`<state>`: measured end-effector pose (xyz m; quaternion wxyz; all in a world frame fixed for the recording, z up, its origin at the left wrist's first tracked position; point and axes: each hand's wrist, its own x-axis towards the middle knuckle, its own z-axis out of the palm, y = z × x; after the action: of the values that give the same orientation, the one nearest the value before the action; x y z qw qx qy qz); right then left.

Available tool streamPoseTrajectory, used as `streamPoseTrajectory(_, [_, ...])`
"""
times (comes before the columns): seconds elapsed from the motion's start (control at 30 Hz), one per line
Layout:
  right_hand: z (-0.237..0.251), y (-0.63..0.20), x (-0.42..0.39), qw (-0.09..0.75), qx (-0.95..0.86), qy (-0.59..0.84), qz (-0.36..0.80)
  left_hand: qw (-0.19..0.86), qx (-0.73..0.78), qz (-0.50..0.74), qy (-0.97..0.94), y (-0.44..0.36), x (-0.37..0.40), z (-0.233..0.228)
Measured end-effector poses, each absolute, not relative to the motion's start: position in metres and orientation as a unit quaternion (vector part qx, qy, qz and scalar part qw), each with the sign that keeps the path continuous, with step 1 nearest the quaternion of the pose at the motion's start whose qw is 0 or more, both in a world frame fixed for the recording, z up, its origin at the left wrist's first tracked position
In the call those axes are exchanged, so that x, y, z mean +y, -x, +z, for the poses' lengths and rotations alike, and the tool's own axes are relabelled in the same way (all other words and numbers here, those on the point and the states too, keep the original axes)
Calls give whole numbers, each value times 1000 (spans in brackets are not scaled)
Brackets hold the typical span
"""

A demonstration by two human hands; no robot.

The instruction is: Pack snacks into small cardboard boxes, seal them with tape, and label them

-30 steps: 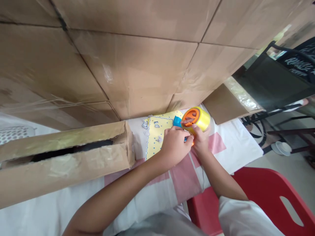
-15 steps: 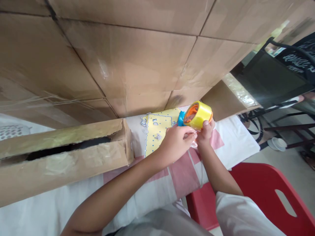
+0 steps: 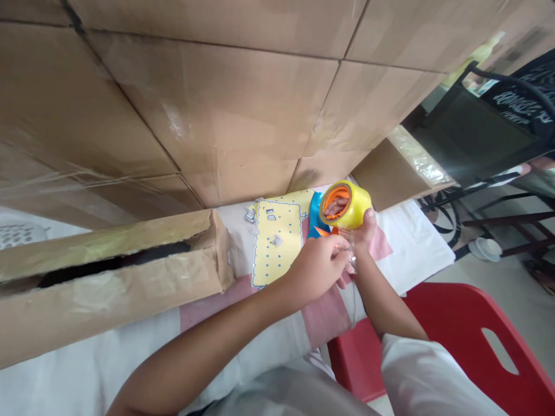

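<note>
Yellow tape roll with orange core, held up above the table's far edge, right of centre. Right hand grips it from below, fingers through the core. Left hand at 7 o'clock of the roll, fingers pinched on the clear tape end. Yellow card sheet at 9 o'clock. Long cardboard box further left. Red chair at 5 o'clock.
</note>
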<state>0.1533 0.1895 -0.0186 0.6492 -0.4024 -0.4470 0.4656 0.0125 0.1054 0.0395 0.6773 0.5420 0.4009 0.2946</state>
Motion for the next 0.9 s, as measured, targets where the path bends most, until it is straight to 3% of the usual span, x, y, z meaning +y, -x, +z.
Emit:
streamPoseTrajectory(0.13, [-16, -149, 187, 653, -442, 372, 490, 662, 417, 286, -553, -18, 106, 30])
streamPoseTrajectory(0.4, [-6, -152, 181, 578, -497, 384, 521, 621, 419, 285, -597, -14, 113, 28])
streamPoseTrajectory(0.7, [-2, -140, 173, 594, -500, 446, 446, 669, 388, 290, -563, -2, 113, 45])
streamPoseTrajectory(0.9, [-13, -146, 185, 636, -424, 412, 496, 674, 413, 274, -547, -14, 107, 37])
